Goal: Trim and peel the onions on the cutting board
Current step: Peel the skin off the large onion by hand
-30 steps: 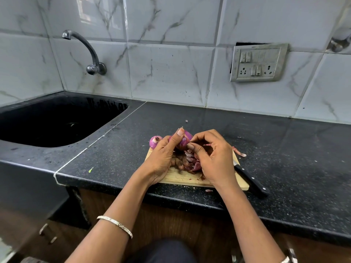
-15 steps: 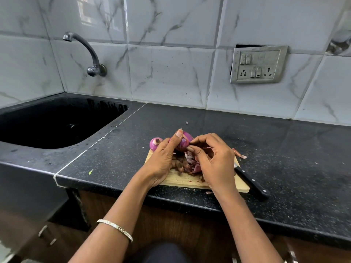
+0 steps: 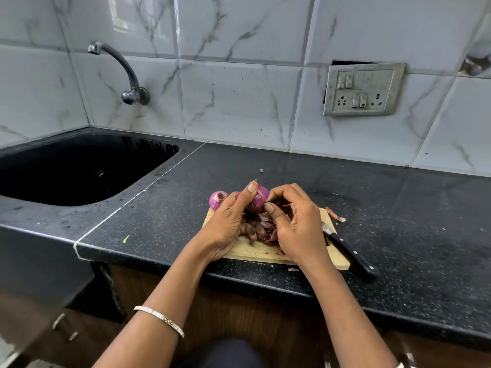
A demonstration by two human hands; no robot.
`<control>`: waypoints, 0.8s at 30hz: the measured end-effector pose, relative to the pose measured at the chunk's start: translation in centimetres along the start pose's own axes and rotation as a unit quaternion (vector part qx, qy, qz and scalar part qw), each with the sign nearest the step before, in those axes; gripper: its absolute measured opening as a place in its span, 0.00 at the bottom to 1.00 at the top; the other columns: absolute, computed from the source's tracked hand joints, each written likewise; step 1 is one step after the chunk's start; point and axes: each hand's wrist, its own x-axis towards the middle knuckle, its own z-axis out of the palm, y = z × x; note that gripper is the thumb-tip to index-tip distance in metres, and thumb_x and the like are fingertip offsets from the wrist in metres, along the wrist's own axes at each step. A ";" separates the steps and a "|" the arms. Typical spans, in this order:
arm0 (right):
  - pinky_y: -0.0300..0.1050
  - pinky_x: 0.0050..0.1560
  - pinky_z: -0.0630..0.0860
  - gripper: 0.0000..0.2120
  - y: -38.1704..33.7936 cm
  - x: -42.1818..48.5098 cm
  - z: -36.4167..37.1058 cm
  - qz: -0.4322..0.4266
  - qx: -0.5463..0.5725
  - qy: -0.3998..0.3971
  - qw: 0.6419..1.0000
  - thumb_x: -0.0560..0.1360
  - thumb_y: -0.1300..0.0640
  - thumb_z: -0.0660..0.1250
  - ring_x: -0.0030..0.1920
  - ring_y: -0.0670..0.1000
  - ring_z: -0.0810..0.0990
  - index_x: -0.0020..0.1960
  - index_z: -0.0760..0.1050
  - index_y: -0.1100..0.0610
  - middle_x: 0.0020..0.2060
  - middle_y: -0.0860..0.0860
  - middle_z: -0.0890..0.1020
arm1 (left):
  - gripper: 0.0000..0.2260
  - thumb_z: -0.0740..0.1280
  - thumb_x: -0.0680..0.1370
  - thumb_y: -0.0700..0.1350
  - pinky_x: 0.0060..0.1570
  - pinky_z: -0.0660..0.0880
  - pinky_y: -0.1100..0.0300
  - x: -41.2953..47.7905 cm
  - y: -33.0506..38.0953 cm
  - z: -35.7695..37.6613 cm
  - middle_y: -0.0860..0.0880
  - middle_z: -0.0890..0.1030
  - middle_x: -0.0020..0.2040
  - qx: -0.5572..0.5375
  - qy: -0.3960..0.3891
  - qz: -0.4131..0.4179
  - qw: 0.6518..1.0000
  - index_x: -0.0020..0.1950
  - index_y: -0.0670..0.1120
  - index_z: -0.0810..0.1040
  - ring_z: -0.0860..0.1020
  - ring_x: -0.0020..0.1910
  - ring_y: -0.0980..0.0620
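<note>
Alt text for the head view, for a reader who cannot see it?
Left hand holds a red onion over a wooden cutting board while the right hand peels it. Another onion and a knife lie nearby.

No readable text, labels, brands or numbers anywhere. Switch plate (image 3: 363,89) on the wall shows only sockets and rocker switches, no legible markings. Knife handle (image 3: 354,257) has rivets only, no brand visible. Bangle (image 3: 159,320) carries a small pattern, not letters as far as can be told.
</note>
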 end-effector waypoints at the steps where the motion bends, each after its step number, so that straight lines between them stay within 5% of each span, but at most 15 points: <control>1: 0.40 0.47 0.73 0.06 0.0 0.0 0.1 -0.005 -0.008 -0.006 1.000 0.77 0.66 0.70 0.46 0.46 0.76 0.47 0.77 0.56 0.43 0.46 0.77 | 0.30 0.64 0.77 0.63 0.25 0.75 0.63 0.0 0.0 0.0 0.41 0.82 0.41 -0.005 0.000 -0.002 1.000 0.58 0.34 0.78 0.81 0.31 0.51; 11: 0.32 0.48 0.67 0.05 -0.2 -0.3 0.7 -0.063 -0.066 0.012 0.996 0.79 0.68 0.65 0.46 0.46 0.71 0.49 0.73 0.59 0.45 0.49 0.73 | 0.30 0.62 0.73 0.70 0.23 0.70 0.61 -0.1 0.3 0.2 0.39 0.79 0.36 0.003 -0.009 -0.006 1.000 0.43 0.43 0.83 0.74 0.28 0.47; 24: 0.34 0.48 0.68 0.05 -0.4 -0.6 0.6 -0.040 -0.042 0.038 0.998 0.80 0.67 0.64 0.46 0.48 0.74 0.50 0.73 0.58 0.45 0.49 0.75 | 0.37 0.61 0.75 0.74 0.24 0.69 0.61 0.1 0.3 -0.5 0.33 0.77 0.46 -0.045 0.031 -0.055 0.997 0.51 0.38 0.82 0.75 0.29 0.47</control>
